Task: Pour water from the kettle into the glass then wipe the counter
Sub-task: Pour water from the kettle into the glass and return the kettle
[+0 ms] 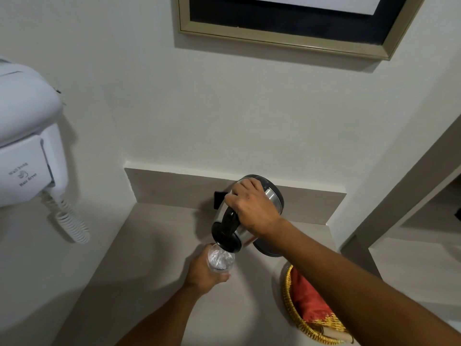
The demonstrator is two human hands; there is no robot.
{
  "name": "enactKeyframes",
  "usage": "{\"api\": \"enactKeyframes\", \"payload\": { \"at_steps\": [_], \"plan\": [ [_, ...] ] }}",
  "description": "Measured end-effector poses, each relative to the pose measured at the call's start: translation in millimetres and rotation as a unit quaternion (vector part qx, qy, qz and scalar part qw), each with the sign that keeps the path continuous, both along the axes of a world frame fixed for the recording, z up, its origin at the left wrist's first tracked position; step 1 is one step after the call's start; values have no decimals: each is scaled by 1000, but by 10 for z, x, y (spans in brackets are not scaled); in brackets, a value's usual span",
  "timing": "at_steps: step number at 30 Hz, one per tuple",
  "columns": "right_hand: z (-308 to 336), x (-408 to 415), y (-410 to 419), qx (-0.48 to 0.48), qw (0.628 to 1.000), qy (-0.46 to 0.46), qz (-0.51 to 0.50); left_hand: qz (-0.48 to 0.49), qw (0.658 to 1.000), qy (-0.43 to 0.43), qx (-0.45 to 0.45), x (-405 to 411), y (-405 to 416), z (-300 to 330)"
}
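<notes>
The kettle [270, 196] was seen in brushed silver steel with a black lid and handle. The glass [220, 258] was clear. The counter [154, 245] was coloured pale beige-grey. A basket [299, 318] of woven gold was noted, with red cloth [309, 298] inside. The dryer [27, 136] was white, its cord ribbed, and the frame [274, 38] dull gold around black.

White wall [224, 108], framed picture [287, 26], wall hairdryer [27, 151]

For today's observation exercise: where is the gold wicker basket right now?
In the head view, the gold wicker basket sits on the counter at lower right, under the right forearm, near the kettle base; red cloth lies inside.
</notes>
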State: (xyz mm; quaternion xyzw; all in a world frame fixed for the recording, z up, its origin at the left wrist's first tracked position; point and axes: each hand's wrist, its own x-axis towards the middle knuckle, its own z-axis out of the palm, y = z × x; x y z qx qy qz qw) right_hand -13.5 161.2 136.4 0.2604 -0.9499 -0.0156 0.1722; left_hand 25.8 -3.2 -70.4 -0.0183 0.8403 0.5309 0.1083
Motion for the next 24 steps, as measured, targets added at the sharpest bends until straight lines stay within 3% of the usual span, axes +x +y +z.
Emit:
{"api": "enactKeyframes", "payload": {
  "at_steps": [15, 20, 24],
  "plan": [
    [-183, -28, 154, -51, 997, -6, -57, -15, 1000, -3, 3, 24, -21, 82],
    [-301, -5, 320, -148, 983, -39, -106, -7, 1000, -8, 9, 25, 0, 98],
    [-420, -16, 583, -259, 938, -96, -209, -6, 1000, -8, 18, 30, 20, 112]
  ]
}}
